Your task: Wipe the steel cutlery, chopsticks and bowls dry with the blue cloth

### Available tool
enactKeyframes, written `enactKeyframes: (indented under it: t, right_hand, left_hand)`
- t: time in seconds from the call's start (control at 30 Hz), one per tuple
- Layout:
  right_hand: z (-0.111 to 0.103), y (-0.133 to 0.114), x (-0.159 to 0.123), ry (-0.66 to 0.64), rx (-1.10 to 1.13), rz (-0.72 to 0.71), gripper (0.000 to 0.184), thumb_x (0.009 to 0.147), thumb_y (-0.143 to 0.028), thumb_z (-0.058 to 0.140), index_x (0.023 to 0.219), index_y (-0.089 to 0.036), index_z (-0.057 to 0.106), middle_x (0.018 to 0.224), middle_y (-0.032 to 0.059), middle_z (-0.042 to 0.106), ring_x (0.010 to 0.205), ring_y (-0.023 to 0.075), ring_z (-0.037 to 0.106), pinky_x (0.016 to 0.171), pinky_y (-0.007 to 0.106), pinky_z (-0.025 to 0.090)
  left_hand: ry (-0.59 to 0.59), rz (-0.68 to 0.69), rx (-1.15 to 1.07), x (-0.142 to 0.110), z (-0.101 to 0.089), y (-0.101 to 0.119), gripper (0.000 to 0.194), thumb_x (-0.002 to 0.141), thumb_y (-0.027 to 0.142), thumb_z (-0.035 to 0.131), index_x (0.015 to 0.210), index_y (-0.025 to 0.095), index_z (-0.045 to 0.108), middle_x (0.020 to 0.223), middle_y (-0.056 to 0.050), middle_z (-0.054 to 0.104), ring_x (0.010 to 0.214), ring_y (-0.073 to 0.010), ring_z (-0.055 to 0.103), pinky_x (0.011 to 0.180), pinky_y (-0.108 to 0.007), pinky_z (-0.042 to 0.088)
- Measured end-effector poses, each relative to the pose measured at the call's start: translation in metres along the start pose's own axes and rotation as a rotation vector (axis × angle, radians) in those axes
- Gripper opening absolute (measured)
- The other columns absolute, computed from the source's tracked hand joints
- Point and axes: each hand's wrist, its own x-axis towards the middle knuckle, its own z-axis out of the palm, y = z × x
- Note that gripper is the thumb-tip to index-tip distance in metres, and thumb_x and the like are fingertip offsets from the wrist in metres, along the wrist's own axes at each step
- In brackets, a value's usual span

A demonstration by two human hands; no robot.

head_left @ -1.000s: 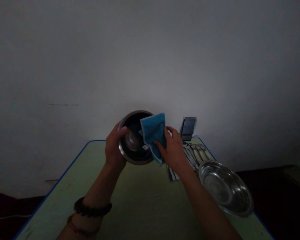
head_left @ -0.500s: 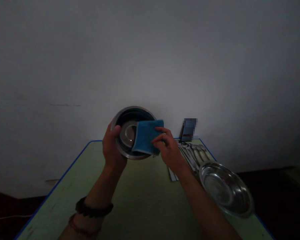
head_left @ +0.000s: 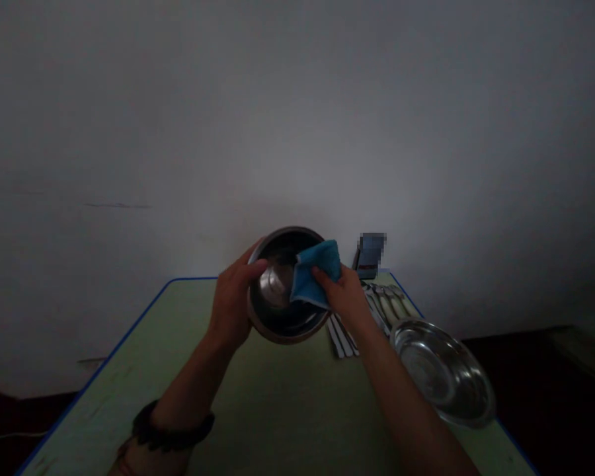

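Note:
A round stainless steel bowl (head_left: 276, 283) is held up above the table, its opening turned toward me. My left hand (head_left: 232, 299) grips it by the left side, thumb over the rim and the other fingers hidden behind. At the bowl's right rim, my right hand (head_left: 344, 294) is closed on a folded blue cloth (head_left: 311, 283). The thumb presses the cloth from the front; the remaining fingers are out of sight behind the cloth and rim. Part of the cloth lies across the bowl's opening.
On the right of the green, blue-edged table (head_left: 277, 410) stands a second, wider steel basin (head_left: 443, 373). Several spoons (head_left: 394, 301) and other metal cutlery (head_left: 344, 340) lie behind my right forearm. A phone-like device (head_left: 371, 254) leans upright near the wall.
The bowl has shifted right and slightly down with my left hand. My right hand has moved from the cloth's face to its edge, thumb in front, and the cloth is now more folded.

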Motion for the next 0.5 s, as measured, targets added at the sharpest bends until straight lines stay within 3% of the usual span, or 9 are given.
enactKeyframes:
  t: [0.13, 0.23, 0.37, 0.5]
  right_hand:
    - [-0.014, -0.011, -0.001, -0.088, -0.303, -0.132, 0.028, 0.072, -0.043, 0.061, 0.077, -0.015, 0.063, 0.070, 0.0038, 0.064, 0.064, 0.0160, 0.057, 0.057, 0.026, 0.040]
    - [-0.011, -0.021, -0.009, -0.098, -0.545, -0.251, 0.027, 0.074, -0.043, 0.060, 0.079, -0.016, 0.060, 0.074, 0.0048, 0.064, 0.068, 0.0177, 0.056, 0.061, 0.028, 0.039]
    - [-0.002, -0.028, -0.018, -0.045, -0.687, -0.355, 0.029, 0.080, -0.044, 0.053, 0.090, -0.016, 0.053, 0.089, 0.0082, 0.062, 0.078, 0.0194, 0.056, 0.066, 0.029, 0.040]
    - [-0.003, -0.021, -0.011, -0.031, -0.625, -0.285, 0.034, 0.086, -0.048, 0.043, 0.086, -0.016, 0.057, 0.085, 0.0089, 0.064, 0.076, 0.0195, 0.058, 0.065, 0.028, 0.039]
  left_hand:
    - [-0.298, -0.189, 0.100, 0.000, -0.006, 0.004, 0.034, 0.075, 0.026, 0.058, 0.107, 0.021, 0.068, 0.092, -0.005, 0.073, 0.092, -0.0276, 0.065, 0.081, -0.039, 0.051]
    - [-0.432, -0.235, 0.234, -0.001, -0.007, 0.005, 0.028, 0.075, 0.025, 0.060, 0.101, 0.024, 0.071, 0.084, -0.003, 0.074, 0.088, -0.0277, 0.065, 0.082, -0.041, 0.050]
    - [-0.473, -0.192, 0.301, -0.001, -0.008, 0.008, 0.026, 0.078, 0.031, 0.059, 0.100, 0.026, 0.071, 0.091, -0.003, 0.073, 0.089, -0.0269, 0.065, 0.088, -0.041, 0.047]
    - [-0.348, -0.127, 0.304, 0.000, -0.010, 0.011, 0.027, 0.076, 0.031, 0.062, 0.101, 0.025, 0.071, 0.095, -0.004, 0.073, 0.096, -0.0279, 0.063, 0.093, -0.043, 0.044]
